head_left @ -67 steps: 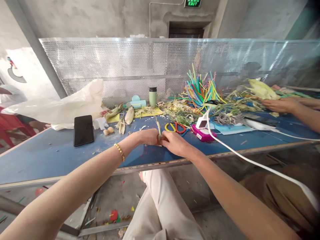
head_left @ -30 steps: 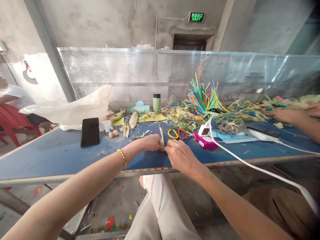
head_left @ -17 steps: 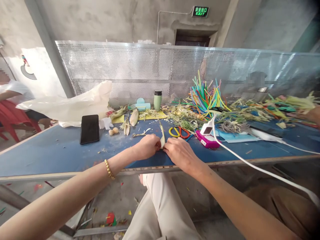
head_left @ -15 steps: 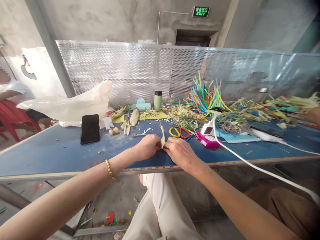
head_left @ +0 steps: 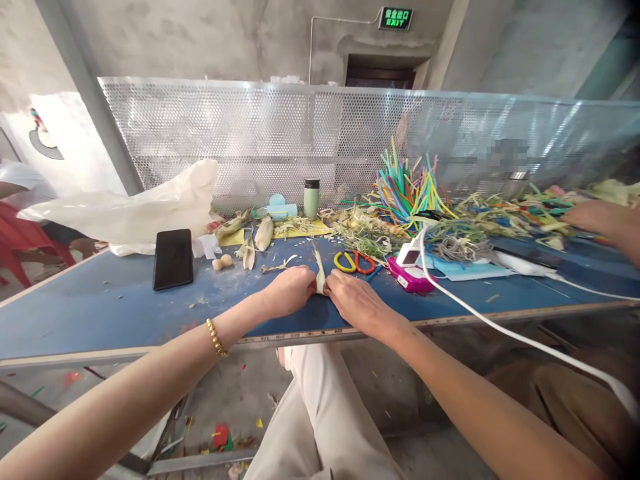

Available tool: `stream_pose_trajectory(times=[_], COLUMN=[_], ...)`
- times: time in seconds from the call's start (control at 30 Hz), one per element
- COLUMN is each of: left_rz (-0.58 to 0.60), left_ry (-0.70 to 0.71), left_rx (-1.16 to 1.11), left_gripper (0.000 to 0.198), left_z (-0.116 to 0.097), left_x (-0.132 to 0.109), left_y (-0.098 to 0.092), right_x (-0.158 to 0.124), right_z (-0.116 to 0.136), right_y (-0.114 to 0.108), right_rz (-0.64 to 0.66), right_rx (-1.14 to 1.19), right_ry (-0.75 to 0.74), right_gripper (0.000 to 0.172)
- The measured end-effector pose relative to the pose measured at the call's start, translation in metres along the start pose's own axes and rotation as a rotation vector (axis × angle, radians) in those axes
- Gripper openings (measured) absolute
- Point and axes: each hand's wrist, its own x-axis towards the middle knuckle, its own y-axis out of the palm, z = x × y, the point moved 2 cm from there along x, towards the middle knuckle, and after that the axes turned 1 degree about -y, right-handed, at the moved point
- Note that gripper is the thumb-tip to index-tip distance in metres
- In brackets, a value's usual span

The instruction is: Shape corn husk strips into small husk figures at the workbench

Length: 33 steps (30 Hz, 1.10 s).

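Blue table: pale scraps lie scattered over the surface [head_left: 100, 323]; a fresh piece set down among them could get lost.
White plastic bag: the bag [head_left: 150, 212] lies at the far left, crumpled behind the phone; a draught or a tug could drag it over that [head_left: 173, 260].
Charging cable: the cable [head_left: 505, 335] crosses the near edge on the right; a snagging arm could pull the magenta box [head_left: 414, 279] off.
Hands: the left hand [head_left: 294, 291] and right hand [head_left: 357, 298] meet near the table's near edge; the fingers of each look bent together and clamped on the strip, though the fingertips are partly hidden. Uneven pulling could tear it or let it slip.
Green bottle: it [head_left: 311, 200] stands upright at the far side; a careless reach could knock it over.
Husk strip: the strip [head_left: 321, 272] is between the two hands, its narrow end pointing far; it looks thin and probably dry, so a sharp fold could split it.
Pale balls: two balls [head_left: 226, 260] sit just right of the phone; a bump could set them rolling.
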Motion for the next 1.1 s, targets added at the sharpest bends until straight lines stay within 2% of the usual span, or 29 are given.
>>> stream_pose_trajectory(times=[0.23,0.43,0.67,0.83,0.9,1.0,1.1], left_rz=[0.02,0.013,0.042,0.127,0.119,0.092,0.134], left_ry=[0.027,0.021,-0.083,-0.102,-0.125,-0.178,-0.246], left_rx=[0.059,0.05,-0.081,-0.103,-0.089,-0.092,-0.159], left_gripper=[0.019,0.018,0.014,0.015,0.015,0.014,0.01], left_z=[0.003,0.001,0.002,0.0,-0.001,-0.002,-0.002], left_x=[0.005,-0.003,0.001,0.006,0.007,0.006,0.007], left_y=[0.004,0.003,0.0,-0.007,-0.008,-0.009,-0.011], right_x=[0.001,0.0,0.005,0.003,0.003,0.009,0.021], right_z=[0.0,0.005,-0.006,-0.003,-0.002,-0.006,-0.014], right_y=[-0.003,-0.003,0.006,0.006,0.005,0.002,0.003], right_rz=[-0.008,-0.013,-0.053,-0.056,-0.051,0.006,0.157], right_rx=[0.047,0.037,0.255,0.243,0.218,0.281,0.45], right_ry=[0.02,-0.021,0.1,0.074,0.05,0.091,0.197], right_gripper=[0.014,0.016,0.01,0.009,0.01,0.011,0.011])
